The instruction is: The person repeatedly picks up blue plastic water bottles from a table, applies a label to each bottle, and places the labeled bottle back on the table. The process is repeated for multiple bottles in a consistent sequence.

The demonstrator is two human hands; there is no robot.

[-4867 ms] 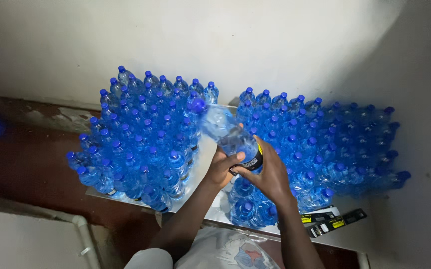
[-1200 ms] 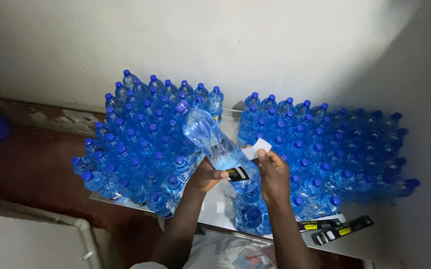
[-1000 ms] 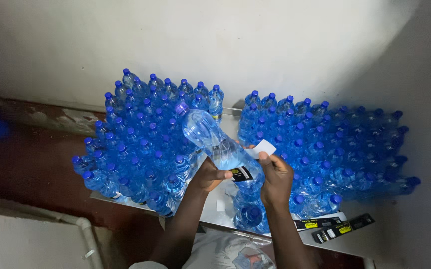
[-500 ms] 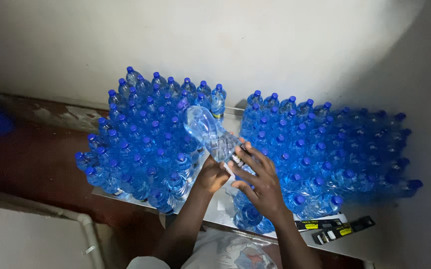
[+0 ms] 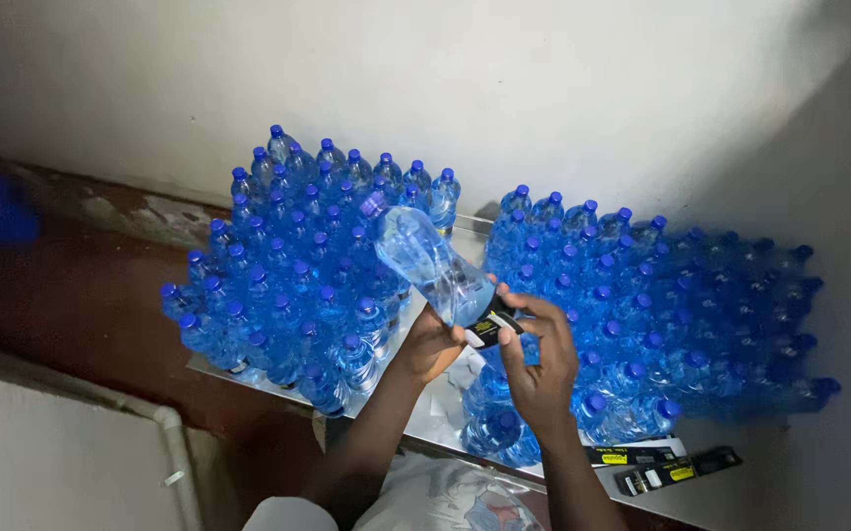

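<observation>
At frame centre, the left hand (image 5: 432, 344) has its grip closed around a clear water bottle (image 5: 430, 261), tilted toward upper left; the right hand (image 5: 540, 359) pinches its dark label (image 5: 491, 328), above blue-capped bottles (image 5: 298, 275) crowding the desk (image 5: 435, 408).

The bottle (image 5: 433, 264), upright between the hands about five seconds back with its base by the wrists, now lies tilted, its cap up and to the left over the left stack. The small white piece seen a second ago at the right hand's (image 5: 541, 362) fingertips no longer shows; those fingers now curl over the dark label (image 5: 492, 327), pressing it, it seems. The left hand (image 5: 432, 343) now cups the bottle's lower end from below.
</observation>
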